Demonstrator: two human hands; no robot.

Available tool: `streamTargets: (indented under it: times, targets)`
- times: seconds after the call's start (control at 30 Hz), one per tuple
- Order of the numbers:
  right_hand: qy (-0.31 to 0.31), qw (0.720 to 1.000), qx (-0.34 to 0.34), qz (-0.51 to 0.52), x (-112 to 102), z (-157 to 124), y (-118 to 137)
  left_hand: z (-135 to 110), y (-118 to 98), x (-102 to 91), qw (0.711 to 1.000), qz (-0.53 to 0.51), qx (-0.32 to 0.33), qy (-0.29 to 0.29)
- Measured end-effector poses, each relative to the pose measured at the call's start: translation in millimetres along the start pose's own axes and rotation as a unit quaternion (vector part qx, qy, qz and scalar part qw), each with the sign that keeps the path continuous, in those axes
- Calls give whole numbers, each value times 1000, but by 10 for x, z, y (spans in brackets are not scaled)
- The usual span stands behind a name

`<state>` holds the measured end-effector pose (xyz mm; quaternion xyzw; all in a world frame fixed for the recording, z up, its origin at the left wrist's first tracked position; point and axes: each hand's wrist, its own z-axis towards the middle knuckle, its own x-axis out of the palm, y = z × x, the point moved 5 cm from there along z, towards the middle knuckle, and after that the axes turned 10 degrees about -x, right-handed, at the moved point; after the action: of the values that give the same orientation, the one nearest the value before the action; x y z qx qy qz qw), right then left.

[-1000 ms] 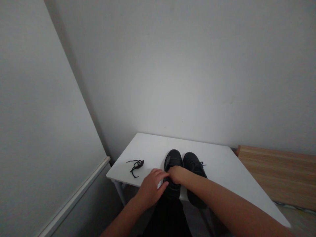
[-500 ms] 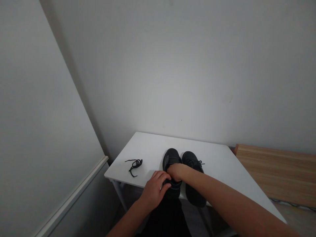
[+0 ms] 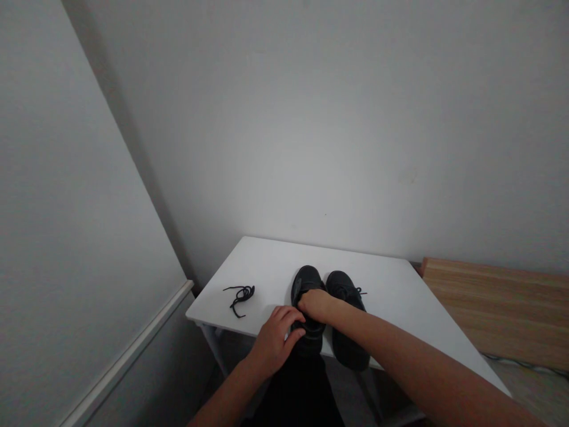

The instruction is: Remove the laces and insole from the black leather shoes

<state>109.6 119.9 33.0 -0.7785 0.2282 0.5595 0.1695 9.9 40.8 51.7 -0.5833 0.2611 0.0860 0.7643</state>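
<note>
A black shoe (image 3: 306,277) points toward the wall, its heel at the table's front edge. My right hand (image 3: 316,305) reaches down into its opening, and the fingers are hidden inside. At the near left side of the same shoe, my left hand (image 3: 278,335) holds the collar edge between curved fingers and thumb. No lace shows across the visible front of this shoe. To its right lies a second black shoe (image 3: 351,350), with a tied lace (image 3: 361,292) sticking out; my right forearm passes over it. A loose black shoelace (image 3: 242,293) lies in a tangle on the left.
The white table (image 3: 382,270) has its back edge near a plain grey wall (image 3: 311,148). A white panel with a ledge (image 3: 146,326) stands on the left. To the right is a wooden board (image 3: 493,308), with a cable below it.
Both hands stay at the same shoe with almost the same grip. The whole view has shifted slightly; the shoes and the loose lace keep their places on the table.
</note>
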Motion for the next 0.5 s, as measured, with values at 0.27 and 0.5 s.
streamTargets:
  times: [0.27,0.5]
  targets:
    - [-89,995,11,32,-352,-384,-173,2,131,15,984,-157,-76,-24]
    - [-188,975,52,107,-700,-578,-158,91,-6,-54,958,-240,-124,-93]
